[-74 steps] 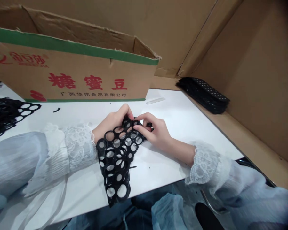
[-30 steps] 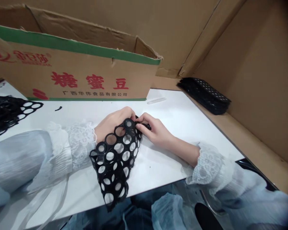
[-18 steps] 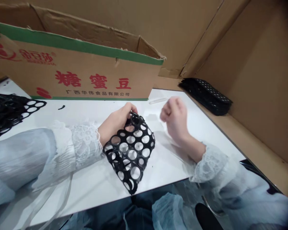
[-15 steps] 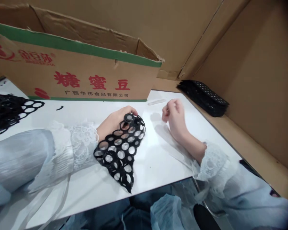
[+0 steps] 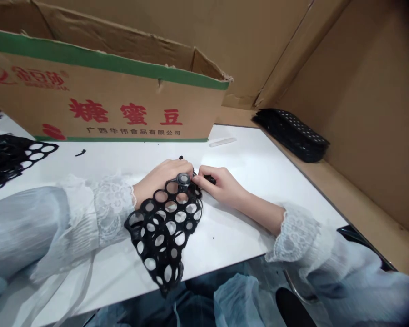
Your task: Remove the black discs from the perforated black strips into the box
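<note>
A black openwork sheet with round holes [image 5: 172,215] hangs from my left hand [image 5: 165,175] and drapes over the white table towards its front edge. The fingers of that hand are closed on its upper part. Right beside them, my right hand [image 5: 221,184] pinches the sheet's upper right edge between thumb and forefinger. A dark bit shows inside the curled right fingers; I cannot tell if it belongs to the sheet. One thick round ring [image 5: 183,179] sits near the top of the sheet, close to both hands.
A large open cardboard box [image 5: 132,91] stands at the back left. More black holed material [image 5: 7,156] lies at the far left. A black dotted bundle [image 5: 291,135] rests by the right cardboard wall. A thin clear strip [image 5: 222,142] and a small black scrap [image 5: 81,153] lie on the table [image 5: 259,227].
My right hand has moved left and down to the sheet and closed on its edge. The sheet's lower tip has shifted slightly left and nearer to me.
</note>
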The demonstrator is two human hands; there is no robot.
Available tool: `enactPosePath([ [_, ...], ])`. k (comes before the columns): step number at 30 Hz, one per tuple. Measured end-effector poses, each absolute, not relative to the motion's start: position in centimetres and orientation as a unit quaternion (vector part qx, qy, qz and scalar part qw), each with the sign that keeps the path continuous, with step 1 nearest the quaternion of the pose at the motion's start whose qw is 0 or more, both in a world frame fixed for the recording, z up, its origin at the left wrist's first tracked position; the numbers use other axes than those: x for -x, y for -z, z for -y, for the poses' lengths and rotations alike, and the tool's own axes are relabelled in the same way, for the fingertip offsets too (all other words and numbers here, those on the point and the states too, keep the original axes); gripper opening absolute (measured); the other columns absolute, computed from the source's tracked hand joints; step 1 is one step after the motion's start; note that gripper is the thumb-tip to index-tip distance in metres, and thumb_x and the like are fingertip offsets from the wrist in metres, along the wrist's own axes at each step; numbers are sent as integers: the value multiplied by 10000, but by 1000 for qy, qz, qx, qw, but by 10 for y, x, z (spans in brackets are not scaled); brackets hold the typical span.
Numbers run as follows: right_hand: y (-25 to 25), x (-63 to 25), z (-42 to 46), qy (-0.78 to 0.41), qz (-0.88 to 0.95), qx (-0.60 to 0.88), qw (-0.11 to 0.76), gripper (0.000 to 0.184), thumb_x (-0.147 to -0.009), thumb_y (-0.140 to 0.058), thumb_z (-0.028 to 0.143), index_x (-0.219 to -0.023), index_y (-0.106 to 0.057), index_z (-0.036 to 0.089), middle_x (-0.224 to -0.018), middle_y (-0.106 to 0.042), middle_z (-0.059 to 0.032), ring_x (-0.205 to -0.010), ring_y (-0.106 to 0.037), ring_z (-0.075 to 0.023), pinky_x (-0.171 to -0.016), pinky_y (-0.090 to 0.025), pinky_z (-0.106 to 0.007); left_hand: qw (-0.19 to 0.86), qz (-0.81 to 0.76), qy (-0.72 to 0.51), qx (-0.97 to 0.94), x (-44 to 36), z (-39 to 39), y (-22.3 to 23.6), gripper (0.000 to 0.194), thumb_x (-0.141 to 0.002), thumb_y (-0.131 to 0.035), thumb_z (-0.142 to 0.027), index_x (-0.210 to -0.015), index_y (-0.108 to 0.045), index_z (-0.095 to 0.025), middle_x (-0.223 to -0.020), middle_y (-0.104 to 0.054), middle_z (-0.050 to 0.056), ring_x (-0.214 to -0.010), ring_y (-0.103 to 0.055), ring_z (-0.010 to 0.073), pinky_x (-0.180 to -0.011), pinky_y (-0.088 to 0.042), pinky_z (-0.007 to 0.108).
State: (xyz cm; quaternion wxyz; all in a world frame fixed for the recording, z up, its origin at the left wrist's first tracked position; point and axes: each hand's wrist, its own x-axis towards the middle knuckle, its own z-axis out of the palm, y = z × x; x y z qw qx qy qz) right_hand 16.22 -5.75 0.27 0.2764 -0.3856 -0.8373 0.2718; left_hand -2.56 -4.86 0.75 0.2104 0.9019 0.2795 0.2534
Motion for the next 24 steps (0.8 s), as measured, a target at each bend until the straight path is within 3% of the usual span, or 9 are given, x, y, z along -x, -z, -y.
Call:
enactPosePath([
  [5,-3,-163,61,-276,819,404,300,201,-866,-354,354,-818,-459,189,-666,-491,15,-599,-420,-94,-587,-326,-224,322,-350,-279,-834,27,51,-7,185,-670,-455,-323,-774,-379,-191,-668,-476,-34,-586,-417,109,-550,-334,228],
  [11,-4,-163,63,-292,824,390,289,161,-859,-372,342,-878,-423,191,-696,-485,15,-588,-404,-92,-579,-325,-225,348,-339,-281,-827,30,51,-6,240,-641,-481,-228,-853,-370,-206,-703,-502,-37,-589,-452,104,-545,-364,216],
  [15,-4,-163,63,-294,825,393,282,143,-843,-399,328,-867,-402,186,-693,-473,20,-574,-386,-86,-564,-311,-222,332,-342,-256,-841,30,49,-6,252,-616,-478,-185,-852,-391,-204,-695,-507,-39,-589,-463,111,-540,-362,223],
  [20,-6,-161,67,-289,826,401,270,220,-796,-483,380,-745,-377,194,-584,-395,54,-501,-314,-67,-500,-256,-207,249,-326,-232,-882,29,50,-11,64,-711,-459,-233,-717,-424,-180,-643,-467,-46,-622,-423,100,-614,-334,232],
  [24,-8,-161,73,-241,819,394,341,211,-824,-442,330,-687,-363,191,-593,-398,43,-512,-310,-64,-514,-268,-206,284,-309,-240,-875,30,47,-10,138,-744,-406,-210,-627,-343,-172,-612,-399,-47,-582,-364,80,-551,-300,218],
])
